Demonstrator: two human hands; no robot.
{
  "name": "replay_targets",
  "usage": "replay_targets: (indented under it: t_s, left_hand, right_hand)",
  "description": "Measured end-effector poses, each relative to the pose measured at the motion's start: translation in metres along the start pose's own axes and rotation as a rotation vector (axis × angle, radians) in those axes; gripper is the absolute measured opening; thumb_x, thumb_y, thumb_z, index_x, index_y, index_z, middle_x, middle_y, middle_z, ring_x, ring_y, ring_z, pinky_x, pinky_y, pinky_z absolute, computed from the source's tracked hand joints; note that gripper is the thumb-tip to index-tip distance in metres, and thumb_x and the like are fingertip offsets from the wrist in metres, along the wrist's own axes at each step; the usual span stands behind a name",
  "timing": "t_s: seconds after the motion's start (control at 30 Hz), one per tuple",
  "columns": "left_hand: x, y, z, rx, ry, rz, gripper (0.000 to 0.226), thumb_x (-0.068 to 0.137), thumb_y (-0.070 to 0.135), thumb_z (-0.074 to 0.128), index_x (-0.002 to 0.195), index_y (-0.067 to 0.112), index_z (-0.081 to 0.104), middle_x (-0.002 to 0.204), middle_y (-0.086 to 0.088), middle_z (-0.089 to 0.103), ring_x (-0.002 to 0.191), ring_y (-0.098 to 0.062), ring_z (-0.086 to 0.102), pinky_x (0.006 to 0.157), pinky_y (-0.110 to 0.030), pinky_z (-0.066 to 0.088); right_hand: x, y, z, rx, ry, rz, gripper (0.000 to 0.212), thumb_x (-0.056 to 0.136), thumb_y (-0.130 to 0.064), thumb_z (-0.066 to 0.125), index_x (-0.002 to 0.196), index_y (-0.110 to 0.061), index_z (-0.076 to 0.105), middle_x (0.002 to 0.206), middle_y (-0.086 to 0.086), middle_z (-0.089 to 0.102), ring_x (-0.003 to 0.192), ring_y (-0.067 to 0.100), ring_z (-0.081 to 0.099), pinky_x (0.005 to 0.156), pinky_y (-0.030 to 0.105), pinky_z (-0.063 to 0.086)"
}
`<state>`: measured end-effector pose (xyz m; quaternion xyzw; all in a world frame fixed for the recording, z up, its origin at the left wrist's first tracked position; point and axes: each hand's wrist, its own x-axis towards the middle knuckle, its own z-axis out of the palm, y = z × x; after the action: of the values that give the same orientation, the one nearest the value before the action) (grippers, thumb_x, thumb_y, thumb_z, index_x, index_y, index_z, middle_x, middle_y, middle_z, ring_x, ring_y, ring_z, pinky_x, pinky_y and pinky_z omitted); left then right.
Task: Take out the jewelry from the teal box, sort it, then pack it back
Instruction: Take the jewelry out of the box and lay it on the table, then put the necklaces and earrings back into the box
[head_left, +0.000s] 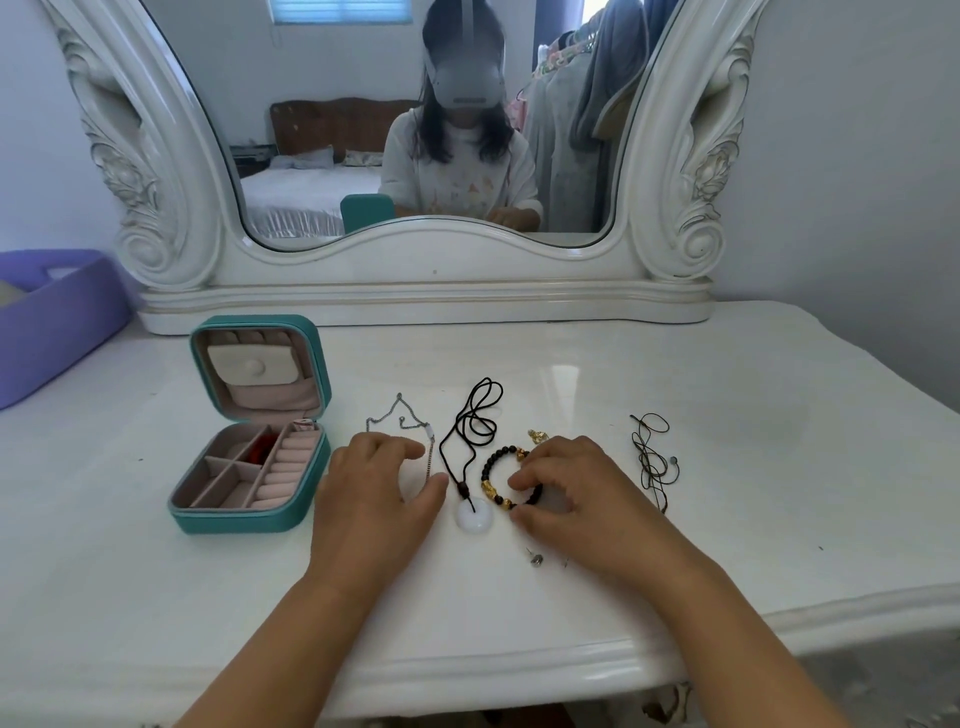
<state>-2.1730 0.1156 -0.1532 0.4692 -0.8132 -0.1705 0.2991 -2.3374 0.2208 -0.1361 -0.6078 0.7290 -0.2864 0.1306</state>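
Right hand (571, 493) fingers pinch the beaded bracelet (506, 475) lying just left of them on the tabletop (727, 467); left hand (374, 483) rests flat, empty, farther left.

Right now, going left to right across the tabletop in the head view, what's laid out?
Purple tray → teal box → silver chain → white ring pendant on black cord → black and gold bead bracelet → thin dark cord.

A home bedroom: a glossy white dressing table (675, 415) with an ornate carved white mirror (426, 130) at top centre reflects a white-sheeted bed (306, 195) and hanging clothes (576, 98).
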Motion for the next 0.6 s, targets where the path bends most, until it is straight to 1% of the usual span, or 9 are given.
replay_targets:
  t_s: [0.13, 0.23, 0.33, 0.4, 0.43, 0.47, 0.53, 0.57, 0.6]
  left_hand:
    - [-0.002, 0.002, 0.003, -0.071, -0.108, 0.115, 0.024, 0.082, 0.033, 0.061, 0.104, 0.023, 0.062, 0.109, 0.009, 0.055, 0.108, -0.011, 0.045, 0.08, -0.017, 0.031]
    - [-0.001, 0.003, 0.002, -0.135, -0.153, 0.174, 0.035, 0.077, 0.047, 0.052, 0.102, 0.026, 0.064, 0.108, 0.014, 0.054, 0.109, -0.006, 0.045, 0.08, -0.008, 0.03]
    - [-0.002, 0.007, 0.003, -0.031, -0.173, 0.215, 0.061, 0.064, 0.071, 0.046, 0.106, 0.03, 0.062, 0.109, 0.015, 0.052, 0.107, -0.003, 0.043, 0.087, -0.017, 0.032]
    - [-0.004, 0.009, 0.006, 0.075, -0.199, 0.26, 0.071, 0.056, 0.079, 0.04, 0.106, 0.032, 0.061, 0.108, 0.016, 0.05, 0.104, -0.005, 0.042, 0.088, -0.021, 0.031]
    - [-0.004, 0.01, 0.007, 0.08, -0.201, 0.265, 0.069, 0.056, 0.078, 0.041, 0.104, 0.032, 0.061, 0.105, 0.016, 0.051, 0.102, -0.005, 0.042, 0.087, -0.022, 0.032]
    - [-0.004, 0.011, 0.007, 0.055, -0.199, 0.253, 0.06, 0.06, 0.072, 0.045, 0.1, 0.031, 0.062, 0.103, 0.015, 0.052, 0.1, -0.007, 0.043, 0.087, -0.023, 0.035]
    - [-0.003, 0.01, 0.004, -0.006, -0.173, 0.211, 0.029, 0.073, 0.045, 0.058, 0.094, 0.026, 0.065, 0.098, 0.011, 0.056, 0.099, -0.012, 0.046, 0.085, -0.024, 0.039]
    - [-0.003, 0.009, 0.002, -0.017, -0.159, 0.196, 0.016, 0.077, 0.029, 0.06, 0.091, 0.023, 0.066, 0.095, 0.01, 0.056, 0.098, -0.013, 0.047, 0.082, -0.023, 0.039]
    - [-0.002, 0.008, -0.001, -0.015, -0.152, 0.182, 0.014, 0.078, 0.018, 0.058, 0.088, 0.022, 0.065, 0.091, 0.01, 0.056, 0.097, -0.014, 0.049, 0.078, -0.022, 0.039]
  right_hand:
    - [0.002, -0.002, 0.0, -0.067, -0.017, -0.013, 0.026, 0.083, -0.027, 0.061, 0.109, -0.024, 0.065, 0.121, -0.009, 0.055, 0.118, 0.012, 0.039, 0.104, 0.034, 0.03]
    - [0.001, 0.001, -0.004, -0.052, 0.011, -0.011, 0.026, 0.083, -0.022, 0.061, 0.109, -0.024, 0.065, 0.119, -0.011, 0.057, 0.117, 0.011, 0.041, 0.104, 0.034, 0.03]
    - [0.001, 0.001, -0.005, -0.044, 0.021, -0.013, 0.025, 0.082, -0.025, 0.063, 0.106, -0.024, 0.066, 0.115, -0.013, 0.059, 0.114, 0.011, 0.042, 0.102, 0.034, 0.032]
    - [0.003, -0.001, -0.003, -0.075, -0.006, -0.01, 0.024, 0.081, -0.029, 0.064, 0.104, -0.024, 0.067, 0.116, -0.01, 0.059, 0.113, 0.012, 0.041, 0.102, 0.035, 0.032]
    - [0.004, -0.002, -0.001, -0.088, -0.008, -0.012, 0.022, 0.08, -0.031, 0.064, 0.101, -0.024, 0.067, 0.115, -0.009, 0.059, 0.112, 0.013, 0.042, 0.1, 0.036, 0.034]
    - [0.005, -0.003, 0.001, -0.096, 0.003, -0.018, 0.019, 0.08, -0.031, 0.064, 0.097, -0.024, 0.068, 0.112, -0.008, 0.059, 0.109, 0.014, 0.043, 0.098, 0.036, 0.035]
    - [0.007, -0.006, 0.004, -0.121, 0.041, -0.037, 0.013, 0.081, -0.027, 0.061, 0.09, -0.022, 0.068, 0.103, -0.007, 0.061, 0.103, 0.015, 0.044, 0.092, 0.034, 0.038]
    - [0.008, -0.007, 0.006, -0.143, 0.058, -0.048, 0.011, 0.081, -0.025, 0.058, 0.087, -0.021, 0.067, 0.099, -0.007, 0.061, 0.1, 0.015, 0.044, 0.089, 0.032, 0.038]
    - [0.01, -0.008, 0.007, -0.172, 0.072, -0.058, 0.011, 0.081, -0.023, 0.056, 0.085, -0.02, 0.066, 0.095, -0.007, 0.06, 0.097, 0.015, 0.044, 0.086, 0.03, 0.038]
